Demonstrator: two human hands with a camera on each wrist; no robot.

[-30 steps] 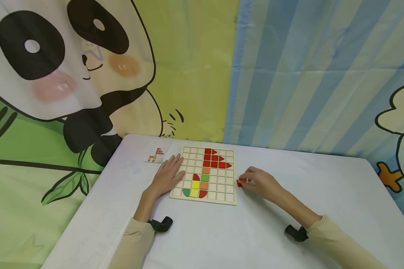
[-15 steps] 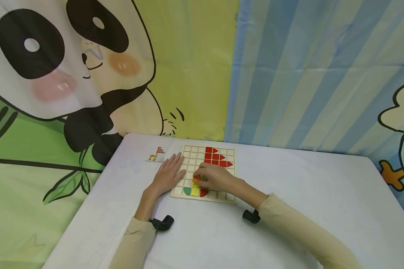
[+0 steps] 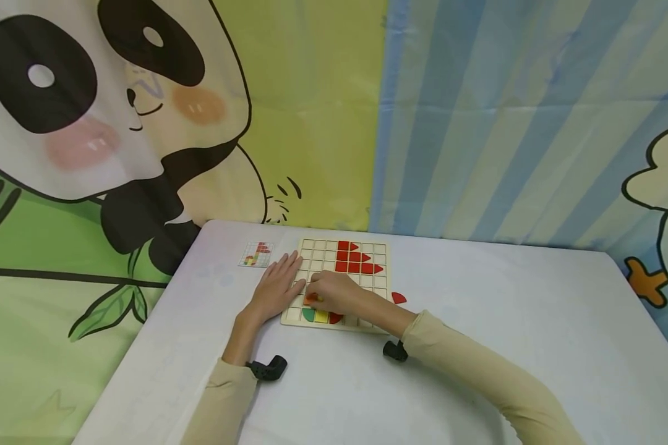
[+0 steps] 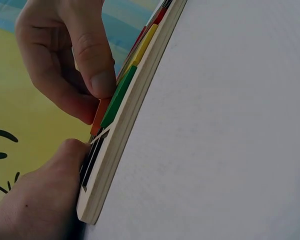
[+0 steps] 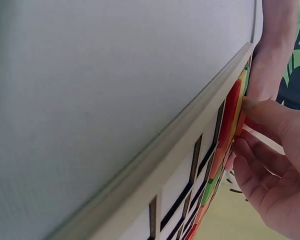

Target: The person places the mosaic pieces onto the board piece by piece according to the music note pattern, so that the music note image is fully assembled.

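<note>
My right hand (image 3: 336,292) reaches over the lower left of the wooden grid board (image 3: 317,254), pinching an orange square tile (image 3: 310,300) between thumb and fingers. In the left wrist view, this orange tile (image 4: 100,116) is at the board's surface, right behind the green quarter-round tile (image 4: 119,97). My left hand (image 3: 277,285) lies with fingers extended along the board's left edge, its thumb on the board. A yellow tile (image 3: 321,317) and a red quarter-round tile (image 3: 335,318) sit in the bottom rows. My right hand hides some middle tiles.
Rows of red tiles (image 3: 356,267) fill part of the board's upper right. A loose red quarter-round tile (image 3: 399,298) lies on the white table (image 3: 479,296) just right of the board. A small printed pattern card (image 3: 256,254) lies beyond my left fingers.
My right hand has moved left from beside the board to its lower left cells, carrying the orange tile. The red quarter-round tile stays on the table. My left hand has kept its place.
</note>
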